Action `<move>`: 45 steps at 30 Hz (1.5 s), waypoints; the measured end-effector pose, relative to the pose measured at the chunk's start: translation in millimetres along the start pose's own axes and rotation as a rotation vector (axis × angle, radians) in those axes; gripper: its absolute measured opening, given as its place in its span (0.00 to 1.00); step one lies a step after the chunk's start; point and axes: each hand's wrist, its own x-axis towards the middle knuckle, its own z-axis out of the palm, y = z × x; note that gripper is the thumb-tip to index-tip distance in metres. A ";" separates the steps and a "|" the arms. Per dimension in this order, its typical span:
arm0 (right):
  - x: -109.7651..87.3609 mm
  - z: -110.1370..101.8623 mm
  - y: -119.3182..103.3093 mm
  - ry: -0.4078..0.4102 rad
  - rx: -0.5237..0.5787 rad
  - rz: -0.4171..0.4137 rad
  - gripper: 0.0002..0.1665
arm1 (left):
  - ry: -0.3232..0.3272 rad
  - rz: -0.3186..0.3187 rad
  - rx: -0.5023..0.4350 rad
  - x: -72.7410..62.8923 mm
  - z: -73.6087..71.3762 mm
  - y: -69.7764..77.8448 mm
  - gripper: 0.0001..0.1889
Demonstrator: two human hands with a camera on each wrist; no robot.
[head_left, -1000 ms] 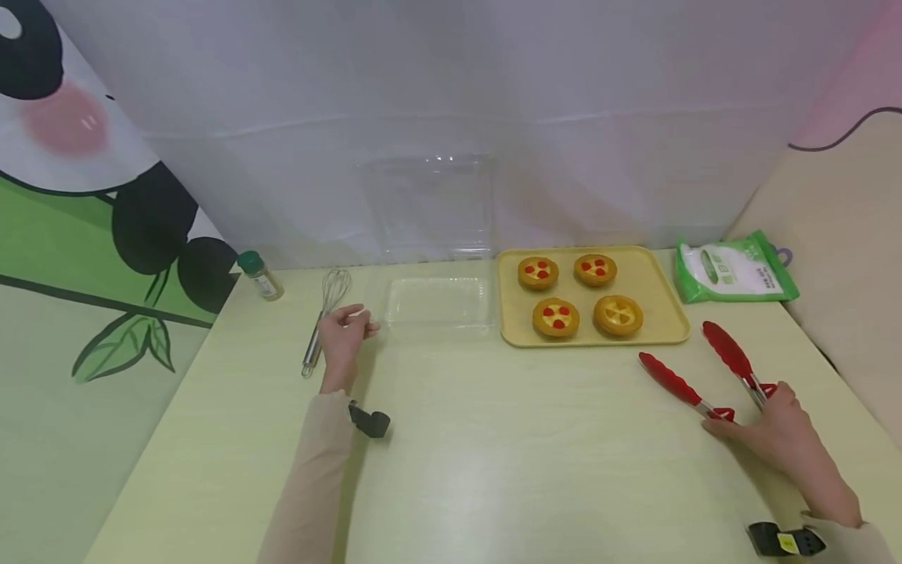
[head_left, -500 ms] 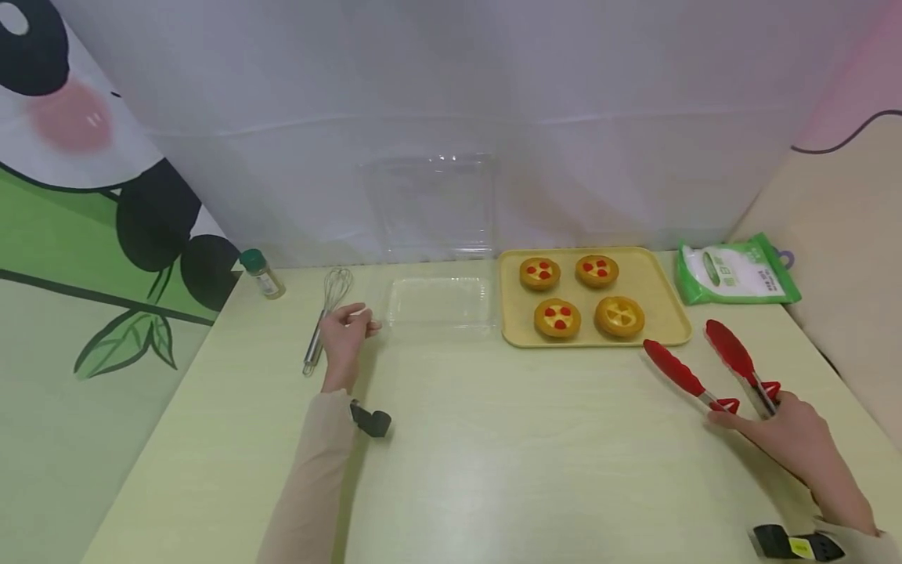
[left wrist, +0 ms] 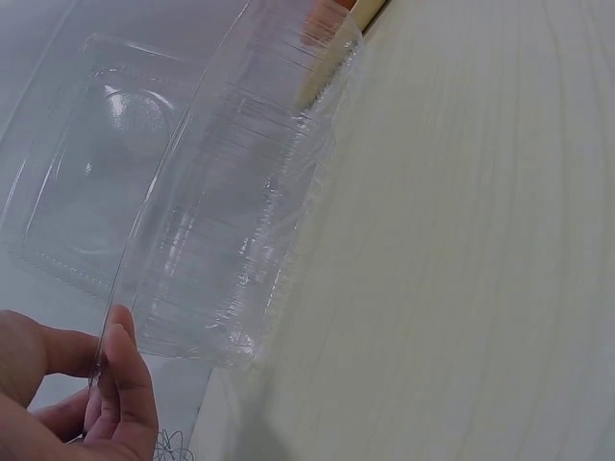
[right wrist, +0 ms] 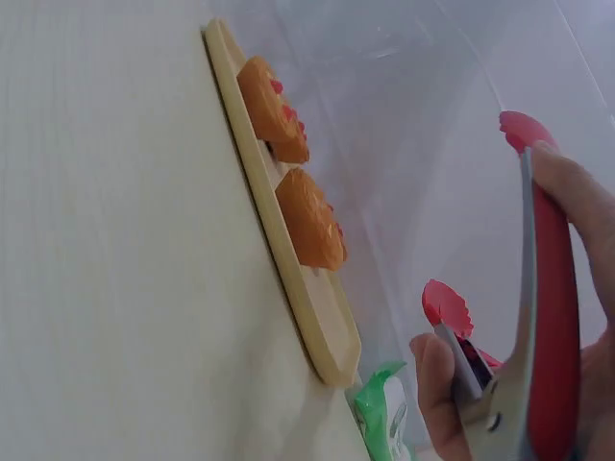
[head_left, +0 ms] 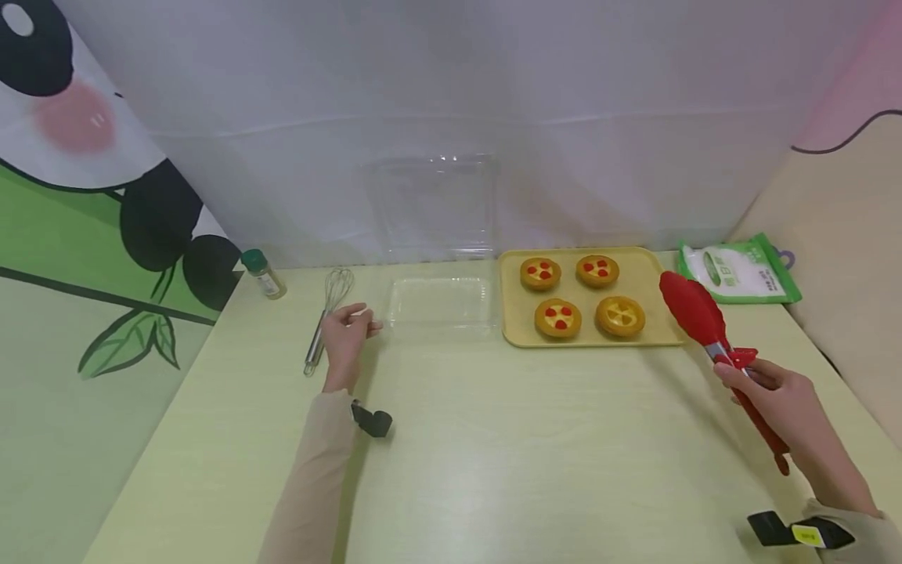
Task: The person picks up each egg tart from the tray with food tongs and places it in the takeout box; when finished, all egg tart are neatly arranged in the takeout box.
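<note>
My left hand (head_left: 345, 345) pinches the near left rim of a clear plastic clamshell container (left wrist: 192, 240), its thumb and fingertips on the thin edge. The container's lid (head_left: 437, 204) stands raised at the back. My right hand (head_left: 789, 407) grips red-and-steel tongs (head_left: 694, 309) above the table, just right of the yellow tray (head_left: 514, 309). Apart in the right wrist view, the two red tong tips have nothing between them. On the tray sit several tarts, including a plain-topped tart (head_left: 620, 316) at front right and red-topped ones such as the front left tart (head_left: 558, 319).
A whisk (head_left: 328, 313) lies just left of my left hand. Farther left, a green-capped jar (head_left: 262, 274) stands near the back edge. Beyond the tray at the right lies a green-and-white packet (head_left: 740, 270). A fabric backdrop (head_left: 599, 157) hangs behind the table.
My right hand has lifted the tongs off the table and turned them, so their spread arms now overlap in the head view. My left hand has kept its place on the container.
</note>
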 end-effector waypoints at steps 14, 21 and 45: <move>40.9 2.5 -34.1 -0.149 0.081 -0.051 0.53 | 0.004 0.003 -0.024 0.5 -0.2 -0.4 0.17; 63.9 6.2 -49.9 0.032 -0.153 -0.205 0.49 | 0.017 0.008 -0.031 1.4 -0.2 -2.4 0.16; 118.2 1.0 -90.4 0.074 -0.427 -0.336 0.41 | 0.013 0.020 -0.045 -0.7 0.2 0.1 0.16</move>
